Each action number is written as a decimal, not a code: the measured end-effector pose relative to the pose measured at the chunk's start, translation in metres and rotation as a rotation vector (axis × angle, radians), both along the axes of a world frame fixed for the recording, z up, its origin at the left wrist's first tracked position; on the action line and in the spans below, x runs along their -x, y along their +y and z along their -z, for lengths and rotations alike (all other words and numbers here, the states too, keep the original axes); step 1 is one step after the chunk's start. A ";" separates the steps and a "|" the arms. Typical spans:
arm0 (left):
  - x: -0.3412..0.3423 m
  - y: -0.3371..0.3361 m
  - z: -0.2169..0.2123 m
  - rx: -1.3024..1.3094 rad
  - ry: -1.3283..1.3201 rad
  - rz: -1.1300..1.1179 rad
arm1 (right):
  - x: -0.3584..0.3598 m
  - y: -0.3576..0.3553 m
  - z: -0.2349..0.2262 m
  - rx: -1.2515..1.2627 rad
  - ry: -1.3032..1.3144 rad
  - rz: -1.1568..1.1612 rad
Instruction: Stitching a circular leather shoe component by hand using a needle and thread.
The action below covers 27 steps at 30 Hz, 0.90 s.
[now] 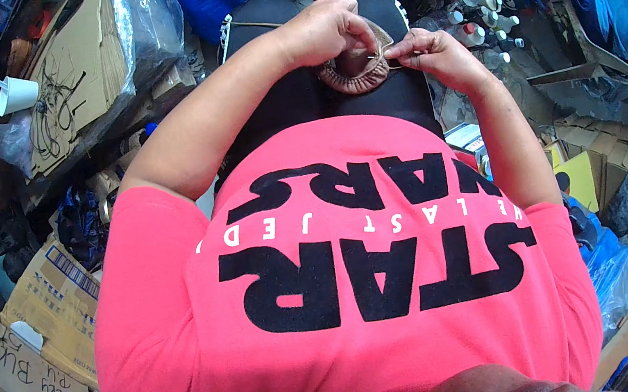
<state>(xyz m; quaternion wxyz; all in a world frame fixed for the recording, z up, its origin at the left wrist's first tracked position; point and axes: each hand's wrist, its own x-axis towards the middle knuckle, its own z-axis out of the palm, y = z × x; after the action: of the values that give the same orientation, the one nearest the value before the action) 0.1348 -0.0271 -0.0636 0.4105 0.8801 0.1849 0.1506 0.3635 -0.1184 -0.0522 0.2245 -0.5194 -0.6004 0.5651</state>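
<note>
A pink shirt (349,306) with black lettering fills the lower middle of the frame. At lower left lie flattened brown cartons (45,324), one with a barcode label, others with handwriting in black marker. At lower right, blue plastic bags (609,271) and yellow-brown boxes (585,179) crowd the edge. Further up on the left a big cardboard sheet (73,70) leans under clear plastic film, and a white paper cup (15,95) lies on its side at upper left. At upper right stands a cluster of small bottles (482,10) with white and red caps, beside a blue cloth (620,12).

Both forearms run up from the shirt's sleeves toward the upper middle, over a dark lap (296,91). The left hand (323,28) is curled, its fingers closed on the rim of a small brown leather piece (356,73), which rests on the lap between both hands. The right hand (431,52) pinches a thin thread at the piece's right edge, thumb and forefinger pressed together, the other fingers folded.
</note>
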 end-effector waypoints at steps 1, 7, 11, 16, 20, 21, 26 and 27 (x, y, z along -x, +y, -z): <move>0.003 -0.006 -0.004 -0.092 -0.014 -0.032 | 0.002 -0.004 -0.003 -0.023 -0.053 0.012; 0.015 -0.032 -0.006 0.135 -0.044 -0.243 | 0.014 -0.019 -0.004 0.014 0.028 0.183; 0.005 -0.008 0.012 0.253 -0.089 -0.138 | 0.001 0.003 0.011 -0.097 0.003 0.060; 0.005 -0.007 0.014 -0.019 -0.185 -0.127 | 0.002 0.004 0.006 -0.063 0.021 0.080; 0.014 -0.025 0.005 0.047 -0.073 -0.215 | 0.009 -0.011 0.005 0.054 0.125 0.178; 0.010 -0.029 0.005 0.279 -0.077 -0.275 | 0.011 -0.013 0.006 0.066 0.149 0.209; -0.006 -0.034 0.005 0.613 -0.121 -0.335 | 0.019 -0.010 0.002 0.054 0.187 0.279; -0.007 -0.030 0.003 0.610 -0.119 -0.332 | 0.020 -0.007 -0.002 0.074 0.150 0.261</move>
<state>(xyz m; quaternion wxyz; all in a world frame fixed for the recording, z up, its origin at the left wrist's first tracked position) 0.1421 -0.0576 -0.0664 0.6346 0.6645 0.3377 0.2040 0.3430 -0.1255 -0.0505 0.3209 -0.5573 -0.4882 0.5900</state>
